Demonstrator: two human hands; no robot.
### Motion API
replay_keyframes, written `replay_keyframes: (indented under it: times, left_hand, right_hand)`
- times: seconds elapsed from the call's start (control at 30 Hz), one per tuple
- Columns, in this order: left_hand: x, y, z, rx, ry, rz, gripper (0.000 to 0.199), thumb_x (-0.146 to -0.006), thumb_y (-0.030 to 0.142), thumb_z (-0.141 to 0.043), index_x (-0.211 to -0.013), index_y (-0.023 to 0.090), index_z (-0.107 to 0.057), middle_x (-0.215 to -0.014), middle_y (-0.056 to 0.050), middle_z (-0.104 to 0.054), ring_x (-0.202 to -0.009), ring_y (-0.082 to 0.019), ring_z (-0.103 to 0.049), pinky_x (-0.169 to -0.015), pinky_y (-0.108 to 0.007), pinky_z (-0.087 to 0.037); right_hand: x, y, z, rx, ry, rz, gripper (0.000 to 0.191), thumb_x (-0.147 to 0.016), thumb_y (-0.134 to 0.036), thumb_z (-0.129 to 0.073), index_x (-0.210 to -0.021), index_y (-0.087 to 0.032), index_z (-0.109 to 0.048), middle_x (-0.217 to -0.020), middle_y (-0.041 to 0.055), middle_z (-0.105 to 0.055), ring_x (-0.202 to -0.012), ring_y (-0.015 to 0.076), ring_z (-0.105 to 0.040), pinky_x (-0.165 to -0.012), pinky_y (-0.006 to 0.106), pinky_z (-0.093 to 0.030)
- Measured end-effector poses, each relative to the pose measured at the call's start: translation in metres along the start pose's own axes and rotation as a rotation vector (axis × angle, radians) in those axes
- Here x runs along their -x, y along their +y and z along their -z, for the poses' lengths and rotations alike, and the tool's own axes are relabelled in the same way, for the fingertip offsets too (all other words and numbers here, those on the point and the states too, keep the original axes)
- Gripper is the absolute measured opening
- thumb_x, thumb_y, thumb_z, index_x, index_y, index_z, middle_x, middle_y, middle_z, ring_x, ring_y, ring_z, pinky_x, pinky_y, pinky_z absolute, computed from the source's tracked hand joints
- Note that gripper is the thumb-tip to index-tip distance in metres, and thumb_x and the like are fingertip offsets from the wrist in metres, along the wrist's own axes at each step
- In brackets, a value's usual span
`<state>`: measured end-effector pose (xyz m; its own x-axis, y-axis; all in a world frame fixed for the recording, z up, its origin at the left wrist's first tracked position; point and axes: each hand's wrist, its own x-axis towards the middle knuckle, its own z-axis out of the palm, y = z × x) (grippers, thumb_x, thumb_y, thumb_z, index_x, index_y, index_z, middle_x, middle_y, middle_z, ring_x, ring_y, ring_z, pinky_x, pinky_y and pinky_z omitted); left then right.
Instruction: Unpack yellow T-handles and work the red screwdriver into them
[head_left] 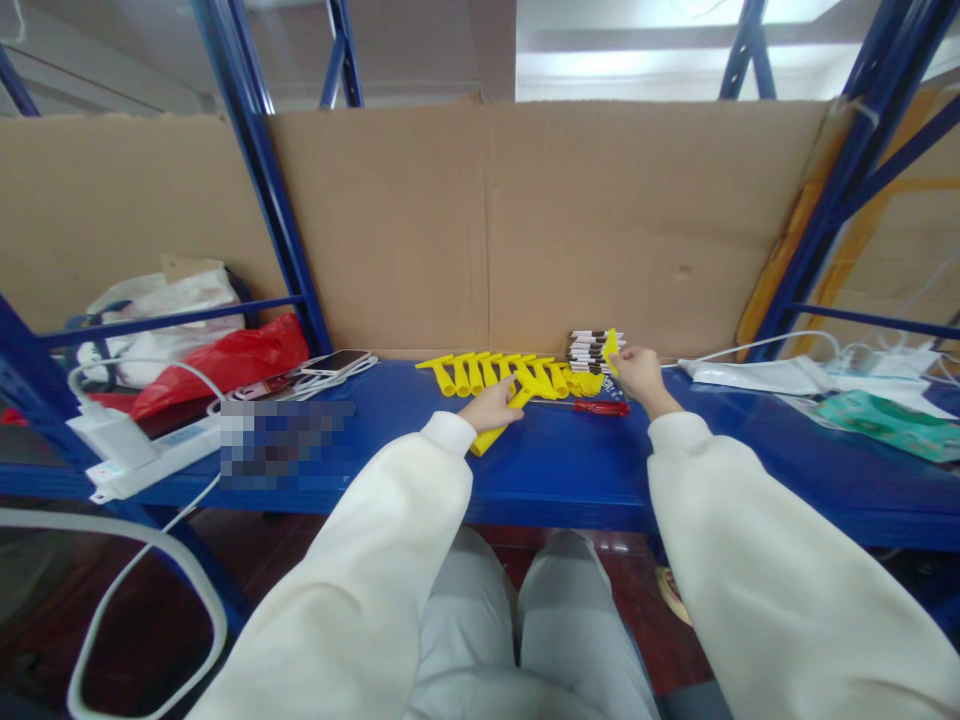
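Observation:
My left hand (489, 405) is closed around a yellow T-shaped plastic handle (491, 437), its hollow tube end tilted toward me. Between the fingertips of my right hand (637, 372) is a small yellow plastic piece (611, 350), held up beside a stack of black-and-white pieces (589, 350). Behind my left hand, several more yellow T-shaped handles (461, 375) lie in a row. A pile of small yellow pieces (583, 383) sits between the row and my right hand. Just in front of it is a screwdriver with a red handle (602, 407).
A cardboard sheet (585, 220) stands upright along the back of the blue shelf (562, 480). To the left are a phone (345, 362), white cables, a power strip (161, 450) and a red bag (225, 365). At right lie a white packet (750, 374) and a green package (889, 422).

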<state>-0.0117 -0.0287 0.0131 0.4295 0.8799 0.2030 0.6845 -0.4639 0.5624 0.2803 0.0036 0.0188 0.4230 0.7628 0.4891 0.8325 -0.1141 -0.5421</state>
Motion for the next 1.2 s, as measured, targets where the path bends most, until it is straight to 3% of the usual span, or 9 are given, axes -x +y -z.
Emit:
replay_keyframes:
  times: [0.13,0.37,0.77,0.97,1.2]
  left_hand:
    - [0.0,0.0,0.001,-0.004,-0.018,0.001,0.084,-0.075,0.025,-0.067,-0.154,0.009,-0.041,-0.092,-0.003,-0.067,-0.086,-0.021,-0.065,-0.081,-0.03,-0.049]
    - [-0.001,-0.001,0.001,-0.002,-0.03,0.003,0.084,-0.074,0.027,-0.069,-0.152,0.01,-0.045,-0.107,-0.009,-0.07,-0.102,-0.025,-0.067,-0.091,-0.032,-0.05]
    - [-0.005,-0.008,-0.002,0.008,-0.026,-0.033,0.085,-0.073,0.026,-0.07,-0.153,0.011,-0.044,-0.113,-0.01,-0.071,-0.108,-0.026,-0.068,-0.095,-0.034,-0.051]
    - [-0.002,-0.005,0.0,0.02,-0.042,-0.042,0.081,-0.074,0.024,-0.07,-0.151,0.014,-0.046,-0.108,-0.007,-0.073,-0.111,-0.027,-0.068,-0.095,-0.035,-0.051]
    - [-0.002,-0.003,0.0,0.018,-0.037,-0.005,0.081,-0.075,0.024,-0.071,-0.152,0.015,-0.046,-0.119,-0.01,-0.072,-0.113,-0.028,-0.068,-0.098,-0.035,-0.051]
  right_hand:
    - [0.017,-0.019,0.008,-0.116,0.114,0.104,0.031,-0.094,-0.038,-0.051,-0.099,-0.014,-0.07,-0.086,0.0125,-0.076,-0.083,0.0242,-0.07,-0.077,0.031,-0.049]
    - [0.034,-0.034,0.007,-0.038,0.114,0.292,0.024,-0.095,-0.036,-0.05,-0.102,-0.019,-0.064,-0.083,0.0086,-0.075,-0.082,0.0239,-0.069,-0.078,0.029,-0.046]
    - [0.029,-0.026,-0.003,-0.133,0.146,0.197,0.04,-0.097,-0.045,-0.049,-0.126,-0.02,-0.06,-0.114,0.0137,-0.075,-0.098,0.027,-0.071,-0.077,0.031,-0.05]
    - [0.031,-0.028,-0.002,-0.072,0.104,0.182,0.037,-0.095,-0.04,-0.051,-0.124,-0.02,-0.063,-0.105,0.012,-0.077,-0.098,0.0281,-0.072,-0.079,0.031,-0.051]
    - [0.028,-0.023,-0.001,-0.003,0.042,0.21,0.041,-0.092,-0.037,-0.053,-0.128,-0.021,-0.065,-0.106,0.0111,-0.078,-0.094,0.0278,-0.073,-0.082,0.034,-0.053]
